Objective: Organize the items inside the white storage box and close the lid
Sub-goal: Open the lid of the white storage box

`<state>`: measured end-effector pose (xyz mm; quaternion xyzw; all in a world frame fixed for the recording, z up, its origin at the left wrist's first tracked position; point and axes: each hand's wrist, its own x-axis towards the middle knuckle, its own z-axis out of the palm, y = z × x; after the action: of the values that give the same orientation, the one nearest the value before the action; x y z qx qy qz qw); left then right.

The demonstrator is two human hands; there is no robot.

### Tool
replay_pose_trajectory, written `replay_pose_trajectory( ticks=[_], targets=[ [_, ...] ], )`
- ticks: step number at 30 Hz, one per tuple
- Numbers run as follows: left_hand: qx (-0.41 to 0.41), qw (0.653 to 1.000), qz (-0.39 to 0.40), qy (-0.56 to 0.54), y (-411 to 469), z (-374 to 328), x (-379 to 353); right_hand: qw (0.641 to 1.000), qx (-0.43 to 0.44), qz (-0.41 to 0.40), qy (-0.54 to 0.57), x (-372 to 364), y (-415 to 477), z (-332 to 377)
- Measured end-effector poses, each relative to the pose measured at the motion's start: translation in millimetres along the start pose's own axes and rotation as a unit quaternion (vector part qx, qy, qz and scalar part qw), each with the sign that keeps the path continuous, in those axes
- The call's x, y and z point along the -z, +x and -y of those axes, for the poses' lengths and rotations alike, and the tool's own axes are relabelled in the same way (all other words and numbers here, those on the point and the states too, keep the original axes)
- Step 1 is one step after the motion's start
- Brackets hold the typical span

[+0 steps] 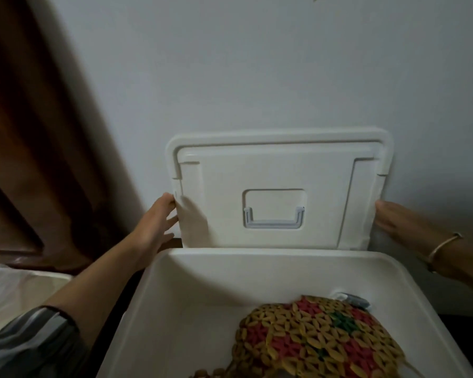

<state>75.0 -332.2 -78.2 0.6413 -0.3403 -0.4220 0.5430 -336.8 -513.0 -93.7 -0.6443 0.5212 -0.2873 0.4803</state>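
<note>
The white storage box (191, 271) stands open in front of me. Its white lid (279, 170) leans upright against the wall behind the box, underside with a recessed handle facing me. My left hand (155, 222) touches the lid's left edge, fingers reaching behind it. My right hand (399, 216), with a gold bangle on the wrist, holds the lid's right edge. Inside the box lies a beaded bag (317, 339) in tan, red and green, with a small grey-blue item (354, 300) behind it at the box's back wall.
A pale wall (257, 64) rises behind the lid. A dark brown wooden door (25, 132) stands at the left. A white container with clear plastic (11, 285) sits at the lower left beside the box.
</note>
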Motion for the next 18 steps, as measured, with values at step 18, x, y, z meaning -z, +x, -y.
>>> replay_pose_trajectory(
  ticks=[18],
  targets=[
    [0.047,0.995,0.058,0.064,22.3,14.2,8.2,0.99,-0.1,0.056,0.081,-23.1,13.2,-13.6]
  ],
)
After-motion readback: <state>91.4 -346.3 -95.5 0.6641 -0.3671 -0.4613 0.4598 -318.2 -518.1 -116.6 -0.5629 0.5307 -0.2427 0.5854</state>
